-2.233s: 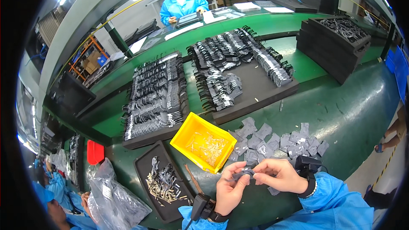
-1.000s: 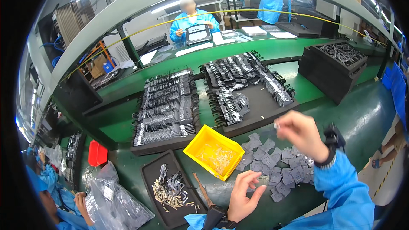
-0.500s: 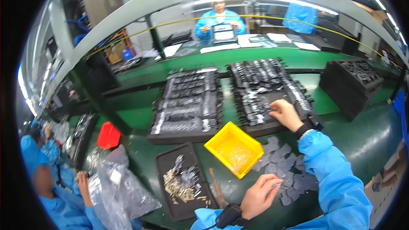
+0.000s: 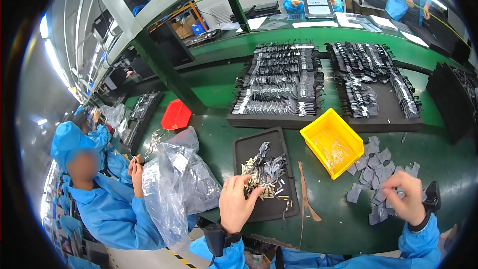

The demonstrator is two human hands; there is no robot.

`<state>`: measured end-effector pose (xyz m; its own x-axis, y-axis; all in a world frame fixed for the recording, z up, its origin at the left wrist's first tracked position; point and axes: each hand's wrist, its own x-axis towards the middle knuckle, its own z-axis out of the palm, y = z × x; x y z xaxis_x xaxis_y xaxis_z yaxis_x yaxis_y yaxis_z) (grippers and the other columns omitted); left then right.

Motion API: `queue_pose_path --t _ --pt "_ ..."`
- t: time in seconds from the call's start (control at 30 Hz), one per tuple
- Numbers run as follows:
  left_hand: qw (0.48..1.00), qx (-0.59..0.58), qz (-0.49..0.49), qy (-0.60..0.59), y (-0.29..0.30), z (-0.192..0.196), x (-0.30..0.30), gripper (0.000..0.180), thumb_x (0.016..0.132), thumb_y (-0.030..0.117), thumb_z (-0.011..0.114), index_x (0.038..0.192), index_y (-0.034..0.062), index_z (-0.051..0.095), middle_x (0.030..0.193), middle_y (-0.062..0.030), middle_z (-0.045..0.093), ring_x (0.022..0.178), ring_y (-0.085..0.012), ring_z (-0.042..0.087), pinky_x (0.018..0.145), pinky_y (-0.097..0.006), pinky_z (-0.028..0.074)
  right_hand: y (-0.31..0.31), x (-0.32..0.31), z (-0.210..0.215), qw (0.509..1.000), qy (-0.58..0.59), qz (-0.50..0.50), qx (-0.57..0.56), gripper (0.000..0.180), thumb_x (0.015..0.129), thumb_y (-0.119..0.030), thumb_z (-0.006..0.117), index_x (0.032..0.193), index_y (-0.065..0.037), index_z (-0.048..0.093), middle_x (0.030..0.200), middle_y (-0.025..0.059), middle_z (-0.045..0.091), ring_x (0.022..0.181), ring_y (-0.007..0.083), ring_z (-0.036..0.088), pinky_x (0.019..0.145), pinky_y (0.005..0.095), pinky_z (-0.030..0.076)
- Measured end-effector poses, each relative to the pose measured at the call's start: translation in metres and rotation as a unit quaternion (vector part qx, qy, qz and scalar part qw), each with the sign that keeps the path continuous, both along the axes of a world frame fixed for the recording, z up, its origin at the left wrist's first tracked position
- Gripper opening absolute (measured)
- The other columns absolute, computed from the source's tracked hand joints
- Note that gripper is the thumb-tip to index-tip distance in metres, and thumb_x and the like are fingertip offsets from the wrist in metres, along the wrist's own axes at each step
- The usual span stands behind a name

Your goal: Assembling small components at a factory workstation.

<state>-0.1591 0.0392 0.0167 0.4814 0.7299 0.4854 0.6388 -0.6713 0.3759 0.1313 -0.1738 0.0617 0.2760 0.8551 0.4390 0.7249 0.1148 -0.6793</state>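
Note:
My left hand (image 4: 237,205) rests at the near edge of a black tray (image 4: 245,145), fingertips touching a heap of small metal and grey parts (image 4: 263,174). Nothing shows between its fingers. My right hand (image 4: 411,198) hovers with fingers curled over a scatter of small grey flat pieces (image 4: 372,173) on the green table (image 4: 209,134). Whether it holds one is hidden. Both sleeves are blue, and a dark band sits on each wrist.
A yellow bin (image 4: 332,142) of tiny parts stands between the hands. Two big black trays of dark parts (image 4: 280,85) (image 4: 374,83) lie beyond, with stacked trays (image 4: 450,100) right. A clear plastic bag (image 4: 178,182), a red bin (image 4: 175,114) and a co-worker in blue (image 4: 97,197) are left.
My right hand has drawn back from the far tray to the grey pieces. My left hand has moved onto the tray of small parts. The view has swung left.

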Motion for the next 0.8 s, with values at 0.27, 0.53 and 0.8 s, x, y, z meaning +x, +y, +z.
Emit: queue_pose_path --t 0.27,0.53,0.8 --pt "0.995 -0.034 -0.078 0.05 -0.037 -0.012 0.023 0.015 0.071 0.01 0.066 0.085 0.0067 0.06 0.079 -0.0063 0.053 0.072 -0.0246 0.052 0.064 -0.033 0.043 -0.001 -0.035 -0.018 0.991 0.094 0.086 -0.03 0.012 0.07 0.002 0.066 0.081 -0.001 0.063 0.072 0.0089 0.062 0.06 0.0199 0.06 0.053 0.0261 0.045" --pt "0.966 -0.053 -0.211 0.143 -0.007 -0.019 0.025 0.009 0.072 0.009 0.063 0.08 0.0062 0.059 0.082 -0.0057 0.051 0.083 -0.0253 0.05 0.074 -0.035 0.04 0.004 -0.039 -0.025 0.983 0.108 0.142 -0.05 0.01 0.072 -0.001 0.066 0.082 -0.002 0.063 0.074 0.007 0.063 0.062 0.0192 0.062 0.053 0.0253 0.047" --pt "0.982 -0.017 -0.177 0.061 -0.003 -0.019 0.029 0.009 0.074 0.013 0.063 0.079 0.0061 0.059 0.082 -0.0049 0.053 0.083 -0.0249 0.051 0.074 -0.035 0.04 0.002 -0.035 -0.031 0.978 0.138 0.147 -0.06 0.01 0.074 -0.001 0.065 0.084 -0.002 0.063 0.076 0.0071 0.064 0.064 0.0186 0.063 0.055 0.0255 0.048"
